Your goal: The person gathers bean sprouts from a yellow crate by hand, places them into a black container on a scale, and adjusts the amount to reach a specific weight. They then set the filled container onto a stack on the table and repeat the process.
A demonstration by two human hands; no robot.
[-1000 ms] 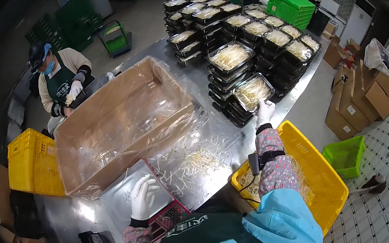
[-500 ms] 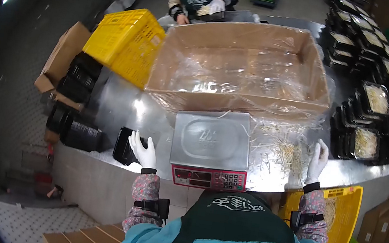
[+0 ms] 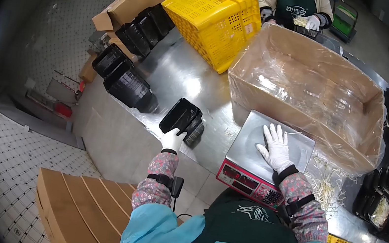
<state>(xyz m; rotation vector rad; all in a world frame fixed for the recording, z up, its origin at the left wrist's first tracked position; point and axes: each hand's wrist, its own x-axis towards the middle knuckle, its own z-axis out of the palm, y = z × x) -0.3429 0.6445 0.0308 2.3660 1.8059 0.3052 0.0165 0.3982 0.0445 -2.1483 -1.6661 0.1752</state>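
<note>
My gloved left hand [image 3: 172,140] grips the near rim of a black plastic tray [image 3: 179,114], its thumb over the edge. The tray is tilted toward me at the front of the metal table, and a ribbed black side shows at its right. On the steel plate of a red-fronted weighing scale [image 3: 243,137], my gloved right hand [image 3: 276,148] lies flat with the fingers spread. Thin pale sprouts [image 3: 324,182] are strewn over the table to the right of the scale.
Behind the scale stands a plastic-lined carton [image 3: 307,95], with a yellow crate [image 3: 209,19] to its left. Black tray stacks [image 3: 128,80] line the table's left end; filled trays [image 3: 383,210] crowd the right. Across the table, a co-worker [image 3: 297,6] holds a tray of sprouts.
My left hand has closed on the black tray and tilted it up. My right hand has moved left from beside the sprouts onto the scale. The view has turned toward the left.
</note>
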